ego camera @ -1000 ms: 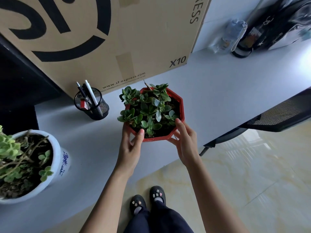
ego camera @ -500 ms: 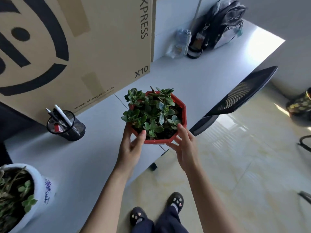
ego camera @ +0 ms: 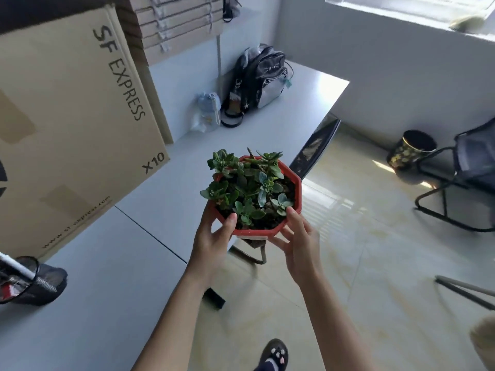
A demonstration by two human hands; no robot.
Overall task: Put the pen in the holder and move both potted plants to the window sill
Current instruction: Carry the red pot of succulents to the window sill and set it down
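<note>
A red octagonal pot [ego camera: 296, 183] with green succulents is held in the air past the desk's edge. My left hand [ego camera: 214, 236] grips its near left side and my right hand [ego camera: 297, 242] grips its near right side. The black mesh pen holder [ego camera: 32, 282] stands on the white desk [ego camera: 128, 263] at the far left, with a white pen [ego camera: 16, 266] sticking out of it. The window sill [ego camera: 401, 14] runs along the top right, bright with daylight. The white potted plant is out of view.
A large cardboard box [ego camera: 69, 124] stands on the desk at left. A black backpack [ego camera: 259, 79] and a water bottle [ego camera: 207, 111] sit at the desk's far end. A black chair back [ego camera: 316, 145] tucks under the desk. A dark patterned bin [ego camera: 409, 153] and another chair [ego camera: 466, 178] stand on the floor at right.
Both hands have lifted the red pot off the desk and carried it right, past the edge. My view has turned right; the window came into sight and the white pot left it.
</note>
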